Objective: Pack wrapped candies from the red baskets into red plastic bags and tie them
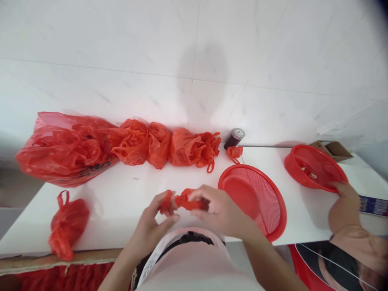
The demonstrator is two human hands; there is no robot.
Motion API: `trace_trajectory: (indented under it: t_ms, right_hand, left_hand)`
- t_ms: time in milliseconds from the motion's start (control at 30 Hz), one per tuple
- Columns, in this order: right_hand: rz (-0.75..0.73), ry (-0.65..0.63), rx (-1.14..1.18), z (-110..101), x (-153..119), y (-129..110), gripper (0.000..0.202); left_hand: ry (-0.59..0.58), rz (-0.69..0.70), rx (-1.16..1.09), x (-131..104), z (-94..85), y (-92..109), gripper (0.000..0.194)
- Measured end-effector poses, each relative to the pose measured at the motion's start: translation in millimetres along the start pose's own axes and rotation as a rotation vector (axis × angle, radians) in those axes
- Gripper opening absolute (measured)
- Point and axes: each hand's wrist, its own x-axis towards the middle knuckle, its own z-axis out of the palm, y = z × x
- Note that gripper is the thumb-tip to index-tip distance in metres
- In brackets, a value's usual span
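Observation:
A small crumpled red plastic bag [182, 199] is stretched between my two hands above the white table. My left hand [156, 218] grips its left end with curled fingers, the thumb pointing right. My right hand [212, 206] has its fingers closed on the other end, slightly blurred. What lies inside the bag, if anything, cannot be made out. Just right of my right hand stands a red plastic basket [247, 190] with a mesh wall. A tied red bag [71, 224] lies at the table's left front.
Several filled red bags [159, 143] line the wall, with a large red bag [69, 149] at the left end. A dark can [234, 138] stands beside a small red bag [235, 152]. Another person's hand [345, 198] touches a red basin [321, 165] near a cardboard box [332, 150].

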Motion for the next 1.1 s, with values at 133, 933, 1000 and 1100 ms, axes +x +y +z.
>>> trace_trajectory:
  t_ms: [133,933,1000,1100]
  right_hand:
    - [-0.248,-0.136,0.013,27,16,-3,0.015]
    - [-0.016,-0.064,0.153,65,36,73,0.036]
    - [0.103,-0.096,0.276,72,35,81,0.037]
    - [0.204,-0.213,0.481,77,30,86,0.034]
  left_hand:
    - [-0.266,-0.043,0.053,5,18.2,-8,0.021]
    - [-0.197,0.016,0.335,15,5.4,-23,0.029]
    - [-0.052,0.101,0.357,14,6.5,-34,0.026]
    - [0.104,0.175,0.371,13,7.5,-45,0.022]
